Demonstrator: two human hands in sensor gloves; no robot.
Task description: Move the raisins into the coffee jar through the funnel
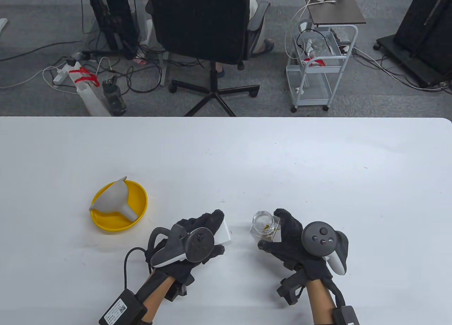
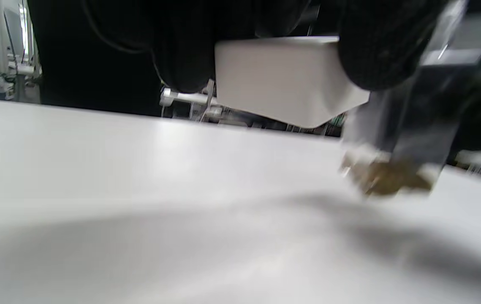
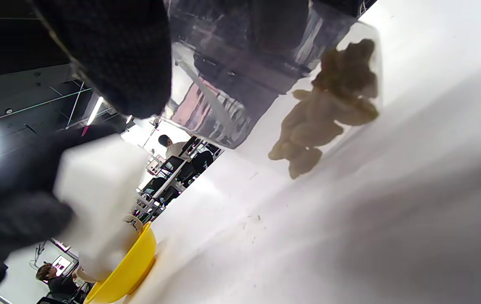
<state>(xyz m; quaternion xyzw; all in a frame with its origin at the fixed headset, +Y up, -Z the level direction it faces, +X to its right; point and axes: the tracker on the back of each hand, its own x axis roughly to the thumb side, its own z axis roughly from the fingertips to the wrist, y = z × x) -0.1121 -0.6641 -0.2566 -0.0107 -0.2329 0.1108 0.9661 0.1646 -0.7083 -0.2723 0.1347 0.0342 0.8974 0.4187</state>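
A clear coffee jar [image 1: 264,229] with raisins [image 1: 267,228] at its bottom stands on the white table, open at the top. My right hand [image 1: 282,237] grips the jar from its right side; the raisins [image 3: 324,114] show through the glass in the right wrist view. My left hand [image 1: 203,238] holds a white square lid [image 1: 223,232] just left of the jar; the lid [image 2: 282,80] is pinched between gloved fingers [image 2: 375,46]. A grey funnel [image 1: 114,199] lies on its side in a yellow bowl [image 1: 139,198] to the far left.
The white table [image 1: 282,162] stretches beyond the hands to a far edge. Past it stand an office chair [image 1: 204,31], a wire cart [image 1: 317,67] and cables on the floor.
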